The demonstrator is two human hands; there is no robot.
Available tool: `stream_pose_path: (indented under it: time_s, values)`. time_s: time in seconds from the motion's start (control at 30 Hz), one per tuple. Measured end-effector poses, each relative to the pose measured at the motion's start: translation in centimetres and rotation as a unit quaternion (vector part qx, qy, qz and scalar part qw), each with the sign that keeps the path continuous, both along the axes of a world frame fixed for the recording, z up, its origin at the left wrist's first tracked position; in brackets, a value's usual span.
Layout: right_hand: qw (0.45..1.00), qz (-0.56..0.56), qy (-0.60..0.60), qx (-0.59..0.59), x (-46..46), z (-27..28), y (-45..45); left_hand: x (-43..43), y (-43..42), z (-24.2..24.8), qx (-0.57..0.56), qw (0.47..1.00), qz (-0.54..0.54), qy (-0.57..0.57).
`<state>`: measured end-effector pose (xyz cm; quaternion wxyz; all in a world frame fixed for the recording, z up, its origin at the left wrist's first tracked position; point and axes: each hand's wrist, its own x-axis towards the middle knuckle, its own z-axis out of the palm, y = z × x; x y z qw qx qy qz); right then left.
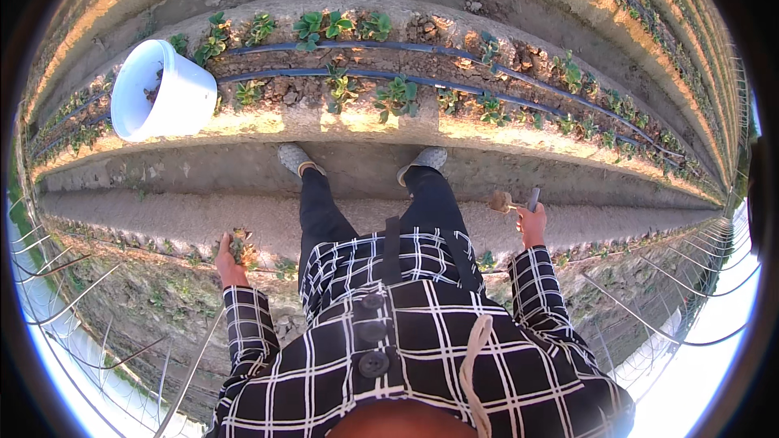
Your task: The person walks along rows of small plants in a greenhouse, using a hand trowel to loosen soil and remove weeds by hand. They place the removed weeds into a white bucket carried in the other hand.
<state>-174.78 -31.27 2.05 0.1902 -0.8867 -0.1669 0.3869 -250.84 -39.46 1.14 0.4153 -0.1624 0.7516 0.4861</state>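
My left hand [230, 263], low on the left, is closed round a small clump of plant leaves [242, 247], some green and some dry brown. On the right, my right hand [532, 225] grips a small hand tool [503, 202] with a dark grey handle and a soil-coloured head. A white plastic bucket [188, 94] lies tilted on the raised bed at the upper left, its mouth facing left, with some dark plant bits inside. Low green leafy plants [396, 96], perhaps strawberry, grow in two rows on the bed ahead of my feet.
Two dark drip irrigation hoses [383, 75] run along the raised bed. My shoes [294, 158] stand in the furrow [359, 164] beside it. More planted beds curve away at the right and behind me. Thin metal hoops [193, 371] arch near the lower edges.
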Motion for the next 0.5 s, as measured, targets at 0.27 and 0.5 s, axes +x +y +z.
stream_pose_path:
  time_s: [0.27, 0.5]
  values:
    - [0.993, -0.099, -0.062, -0.015, -16.3, 3.5, -1.3, -15.9, 11.9, 4.5, 0.008, 0.99, -0.117, 0.073]
    - [0.994, -0.104, -0.008, -0.006, -25.4, 4.1, -5.1, -28.0, 28.4, 9.4, 0.205, 0.966, -0.107, 0.117]
